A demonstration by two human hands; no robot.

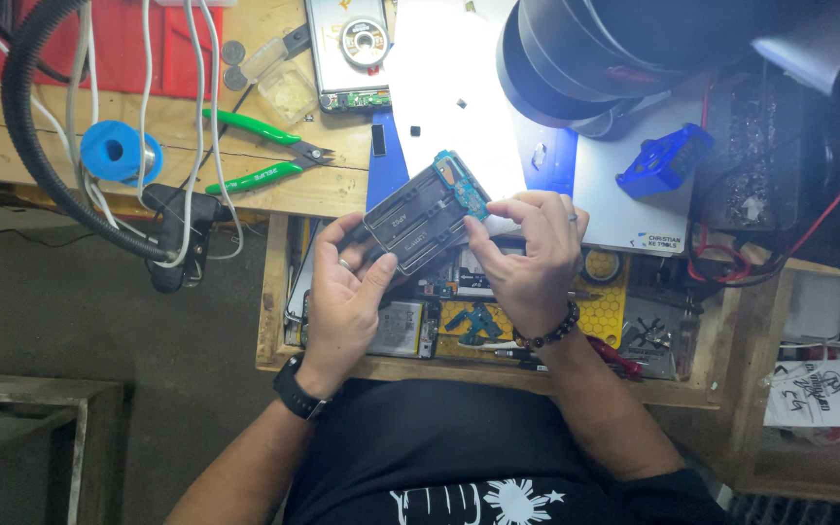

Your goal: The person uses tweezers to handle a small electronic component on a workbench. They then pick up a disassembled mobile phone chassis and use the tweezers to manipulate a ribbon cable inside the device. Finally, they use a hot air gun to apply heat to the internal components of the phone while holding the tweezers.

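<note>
Currently both hands grip one dark grey holder (418,222) with a small blue circuit board (461,182) at its far end, held above the open drawer (624,321) at the worktop (264,190) edge. Left hand (347,297) closes around its near end (thumb on top). Right hand (532,253) pinches its right edge. Green-handled pliers (260,151) lie well apart, left.
</note>
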